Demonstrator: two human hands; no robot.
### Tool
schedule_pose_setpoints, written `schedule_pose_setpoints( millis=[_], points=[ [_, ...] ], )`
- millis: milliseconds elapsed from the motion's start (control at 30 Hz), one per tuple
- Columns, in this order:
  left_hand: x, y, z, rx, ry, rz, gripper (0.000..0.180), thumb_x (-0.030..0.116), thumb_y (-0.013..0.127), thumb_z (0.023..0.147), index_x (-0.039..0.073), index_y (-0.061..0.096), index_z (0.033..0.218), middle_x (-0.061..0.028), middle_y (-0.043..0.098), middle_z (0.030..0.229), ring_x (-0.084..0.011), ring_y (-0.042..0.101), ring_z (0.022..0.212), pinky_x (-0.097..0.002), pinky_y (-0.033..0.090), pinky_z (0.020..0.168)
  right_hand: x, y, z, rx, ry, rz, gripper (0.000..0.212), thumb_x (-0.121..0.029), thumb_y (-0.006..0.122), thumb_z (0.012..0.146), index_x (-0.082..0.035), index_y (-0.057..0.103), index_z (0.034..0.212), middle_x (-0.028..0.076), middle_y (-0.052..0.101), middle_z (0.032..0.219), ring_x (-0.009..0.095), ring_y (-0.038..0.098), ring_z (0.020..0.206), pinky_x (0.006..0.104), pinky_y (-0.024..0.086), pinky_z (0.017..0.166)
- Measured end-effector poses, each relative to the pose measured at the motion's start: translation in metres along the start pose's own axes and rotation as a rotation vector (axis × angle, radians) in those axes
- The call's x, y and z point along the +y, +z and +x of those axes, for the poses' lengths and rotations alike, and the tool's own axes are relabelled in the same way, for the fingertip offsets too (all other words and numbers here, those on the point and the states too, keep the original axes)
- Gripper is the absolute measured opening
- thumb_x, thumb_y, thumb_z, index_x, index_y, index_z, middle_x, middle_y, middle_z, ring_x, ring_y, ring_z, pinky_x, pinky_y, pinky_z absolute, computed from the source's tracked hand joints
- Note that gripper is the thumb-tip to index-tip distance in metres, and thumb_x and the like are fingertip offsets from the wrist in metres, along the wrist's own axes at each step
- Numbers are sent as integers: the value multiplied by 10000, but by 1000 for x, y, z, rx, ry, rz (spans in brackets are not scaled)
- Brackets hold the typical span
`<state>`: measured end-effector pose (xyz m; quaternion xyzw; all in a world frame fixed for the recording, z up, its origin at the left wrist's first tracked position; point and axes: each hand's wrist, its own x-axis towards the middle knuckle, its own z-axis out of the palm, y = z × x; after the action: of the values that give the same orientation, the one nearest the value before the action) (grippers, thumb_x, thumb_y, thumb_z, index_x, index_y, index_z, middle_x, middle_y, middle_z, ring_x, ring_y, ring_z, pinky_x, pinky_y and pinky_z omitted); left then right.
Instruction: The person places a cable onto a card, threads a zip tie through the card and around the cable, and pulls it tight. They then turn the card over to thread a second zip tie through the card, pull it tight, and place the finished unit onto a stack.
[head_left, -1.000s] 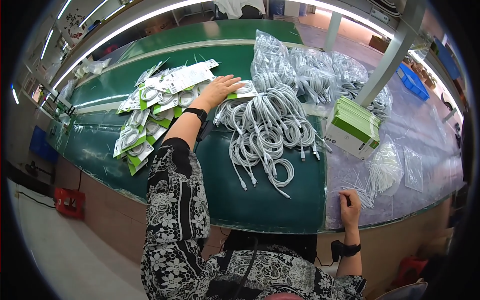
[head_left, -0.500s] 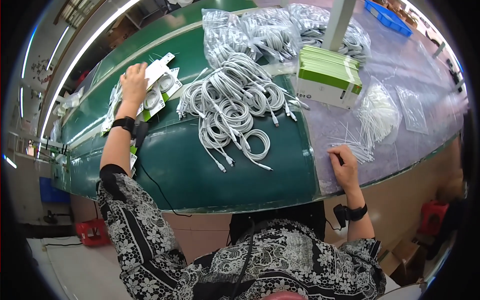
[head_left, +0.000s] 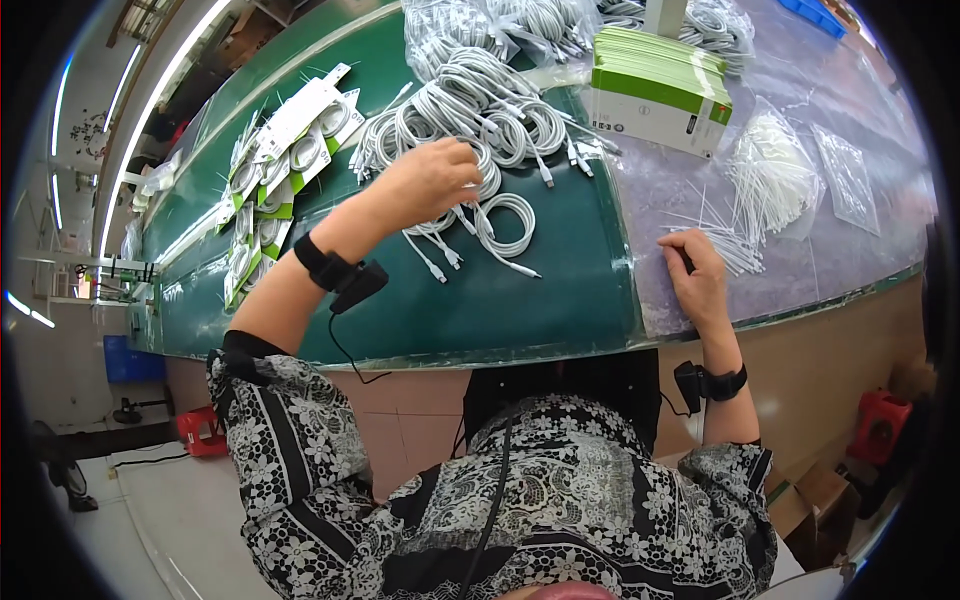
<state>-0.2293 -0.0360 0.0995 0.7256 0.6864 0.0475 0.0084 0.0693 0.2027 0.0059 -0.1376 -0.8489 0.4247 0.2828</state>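
My left hand (head_left: 437, 180) is over the near part of a pile of white coiled cables (head_left: 430, 125), palm down. Its fingers are loosely bent and apart, just above one coil, and nothing shows in them. A single cable coil (head_left: 505, 225) lies just to the right of that hand. My right hand (head_left: 697, 270) rests on the purple-grey mat at the right, with thumb and forefinger curled together. It lies beside loose white cable ties (head_left: 735, 250), and whatever its fingertips may pinch is too small to make out.
Coiled cables on white-and-green cards (head_left: 270, 190) overlap at the left. Bagged cables (head_left: 455, 40) lie at the back. A box of green-edged cards (head_left: 660, 95) stands behind my right hand, by a post. Near it are a bundle of cable ties (head_left: 770, 170) and a clear bag (head_left: 845, 180).
My left hand has left the carded cables and moved right, to the cable pile. My right hand stays by the cable ties in the same curled pose. The view has shifted somewhat.
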Motion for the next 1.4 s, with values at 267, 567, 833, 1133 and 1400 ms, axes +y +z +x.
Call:
schedule_pose_setpoints(
  millis=[267,567,833,1133,1400],
  points=[
    [49,32,8,-186,145,-3,219,211,749,699,106,623,845,-38,521,972,-248,489,1045,-484,314,1029,1,0,-5,32,-32,-6,114,49,604,831,-10,634,924,77,592,853,173,555,730,269,441,652],
    [138,39,52,181,57,49,202,172,743,694,104,623,841,-35,517,972,-230,483,1056,-486,301,1070,-52,32,-35,-145,384,533,260,-19,658,849,-26,603,1103,32,580,894,94,555,707,228,466,646],
    [170,67,25,419,-376,-560,187,212,620,872,52,611,967,-57,568,1009,-178,550,937,-385,447,945,-36,25,-43,25,514,1078,205,-121,613,932,-17,562,1101,14,571,893,73,533,704,205,432,625],
    [150,67,46,117,-574,-1324,213,179,521,969,10,543,1096,-63,628,862,-168,583,746,-291,478,732,-53,26,-51,-262,504,1037,192,-114,629,914,-16,584,1073,-13,565,828,52,524,655,195,434,590],
    [146,71,42,62,-324,-999,190,187,482,986,1,510,1011,-95,563,747,-221,567,725,-321,450,675,-40,9,-33,-390,678,842,212,-97,623,906,-34,572,1101,-27,546,783,46,510,638,184,396,565]
  ],
)
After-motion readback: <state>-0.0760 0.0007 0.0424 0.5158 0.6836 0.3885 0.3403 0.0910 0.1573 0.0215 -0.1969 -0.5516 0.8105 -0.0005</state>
